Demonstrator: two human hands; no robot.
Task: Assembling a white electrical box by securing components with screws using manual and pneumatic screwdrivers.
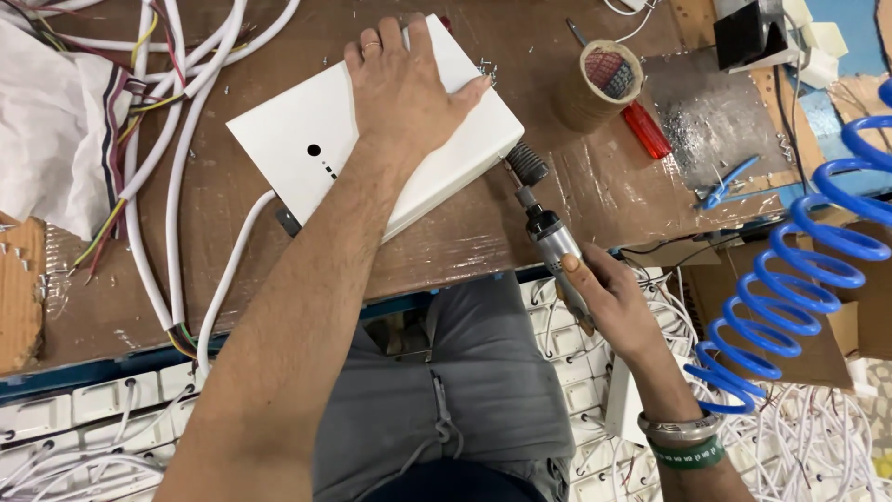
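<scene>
My left hand (pixel 404 88) lies flat, palm down, on a white rectangular box (pixel 307 139) resting on the brown worktable (pixel 576 200). The box has a small dark hole in its top and a white cable (pixel 228 279) leaving its near left side. My right hand (pixel 604 302) grips a metal pneumatic screwdriver (pixel 548 232). The tool's black tip touches the box's right side, close to its corner. A blue coiled air hose (pixel 818 251) hangs at the right.
A roll of brown tape (pixel 602 82) and a red-handled screwdriver (pixel 646 130) lie right of the box. Several white cables (pixel 177 112) cross the table's left part. White cloth (pixel 46 130) lies far left. White switch units and wires (pixel 102 418) fill the floor below.
</scene>
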